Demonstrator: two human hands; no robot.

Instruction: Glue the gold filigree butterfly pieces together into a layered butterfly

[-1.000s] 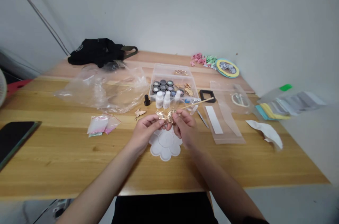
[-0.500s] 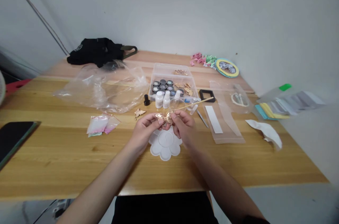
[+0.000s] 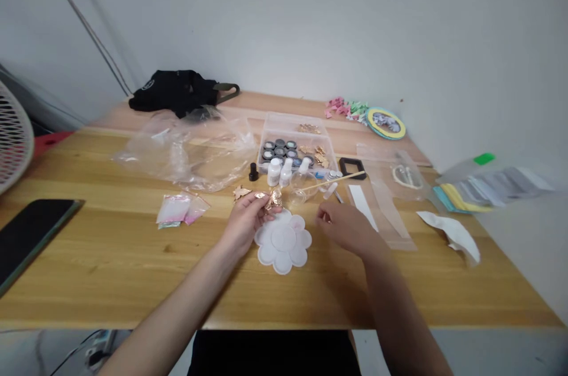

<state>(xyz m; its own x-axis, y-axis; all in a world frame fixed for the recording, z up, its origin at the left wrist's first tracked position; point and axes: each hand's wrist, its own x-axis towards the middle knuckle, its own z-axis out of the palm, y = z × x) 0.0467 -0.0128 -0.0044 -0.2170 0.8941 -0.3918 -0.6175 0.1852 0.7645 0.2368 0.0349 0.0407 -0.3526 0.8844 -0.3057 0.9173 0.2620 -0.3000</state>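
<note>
My left hand [image 3: 244, 223] is shut on a gold metal butterfly charm [image 3: 268, 198], pinching it above the far edge of a white flower-shaped mixing palette [image 3: 283, 241]. My right hand [image 3: 346, 227] is apart from the charm, to the right of the palette, and holds nothing I can see. Its fingers point towards a clear plastic sleeve with a white strip [image 3: 364, 207]. A small gold leaf-shaped charm [image 3: 241, 192] lies on the table just beyond my left fingers.
Beyond my hands stand a clear box of dark pots and gold charms [image 3: 295, 145], white bottles [image 3: 274, 172], and a wooden stick [image 3: 337, 180]. A crumpled clear bag [image 3: 189, 154] and small sachets [image 3: 176, 210] lie left, with a black phone [image 3: 31, 237] near the wooden table's left edge.
My right hand has let go of the butterfly charm and moved right. My left hand still holds the charm. The whole view has shifted slightly.
</note>
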